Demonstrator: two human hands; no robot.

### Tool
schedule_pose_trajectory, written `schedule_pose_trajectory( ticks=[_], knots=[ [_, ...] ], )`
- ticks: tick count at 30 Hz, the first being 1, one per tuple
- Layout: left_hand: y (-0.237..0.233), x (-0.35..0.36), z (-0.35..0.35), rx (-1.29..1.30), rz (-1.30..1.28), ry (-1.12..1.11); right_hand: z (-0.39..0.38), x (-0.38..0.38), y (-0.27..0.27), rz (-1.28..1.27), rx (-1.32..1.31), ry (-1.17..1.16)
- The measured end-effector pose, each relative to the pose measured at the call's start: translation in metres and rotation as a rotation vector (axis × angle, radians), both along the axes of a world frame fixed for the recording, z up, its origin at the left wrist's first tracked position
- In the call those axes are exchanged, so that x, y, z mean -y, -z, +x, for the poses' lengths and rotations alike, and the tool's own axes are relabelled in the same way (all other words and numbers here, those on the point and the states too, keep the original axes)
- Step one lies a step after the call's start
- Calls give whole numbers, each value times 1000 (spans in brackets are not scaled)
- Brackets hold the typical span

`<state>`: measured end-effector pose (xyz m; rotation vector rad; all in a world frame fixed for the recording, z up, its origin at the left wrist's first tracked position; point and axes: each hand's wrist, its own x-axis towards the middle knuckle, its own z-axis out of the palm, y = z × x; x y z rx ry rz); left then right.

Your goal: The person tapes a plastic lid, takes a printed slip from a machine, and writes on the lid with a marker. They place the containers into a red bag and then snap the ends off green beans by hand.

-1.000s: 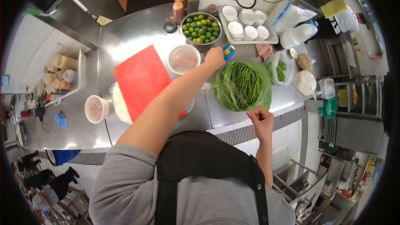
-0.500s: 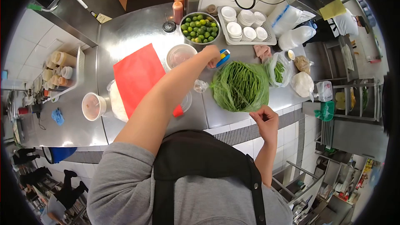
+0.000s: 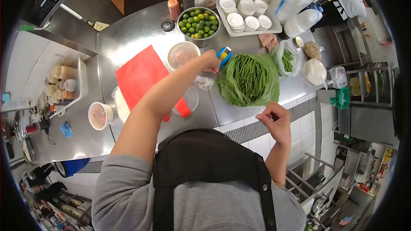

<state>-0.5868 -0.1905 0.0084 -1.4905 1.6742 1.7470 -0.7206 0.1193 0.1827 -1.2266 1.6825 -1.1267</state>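
My left hand reaches across the steel counter, fingers curled closed, beside a blue holder with a yellow inside that looks like a tape dispenser. What those fingers hold, if anything, is hidden. Just to their right lies a clear green plastic bag full of green beans. Off the counter's front edge, below the bag, my right hand is in a pinch, thumb against fingertips. Anything between them is too small to make out. A small knotted piece of clear plastic rests below my left hand.
Behind stand a bowl of limes and a crate of white dishes. A lidded tub, a red sheet and a clear lid lie leftward. Another bag of greens sits right of the beans.
My left hand has drawn slightly toward me and left, away from the blue holder. My right hand stays pinched near the bag's front. The whole view has shifted a little.
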Motion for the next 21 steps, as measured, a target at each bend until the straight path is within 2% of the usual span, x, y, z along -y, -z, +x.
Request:
schedule_pose_trajectory(
  ticks=[3, 7, 12, 15, 21],
  knots=[
    [4, -5, 5, 13, -29, 11, 9, 0, 1, 47, 7, -232],
    [-4, -2, 9, -24, 52, 8, 33, 3, 0, 48, 60, -406],
    [-4, 18, 12, -62, 252, -21, 42, 4, -6, 8, 61, -391],
    [2, 22, 10, 42, 214, -1, 40, 6, -10, 15, 39, -358],
    [20, 8, 11, 48, -76, 84, 42, 9, -8, -16, -9, -369]
  ],
)
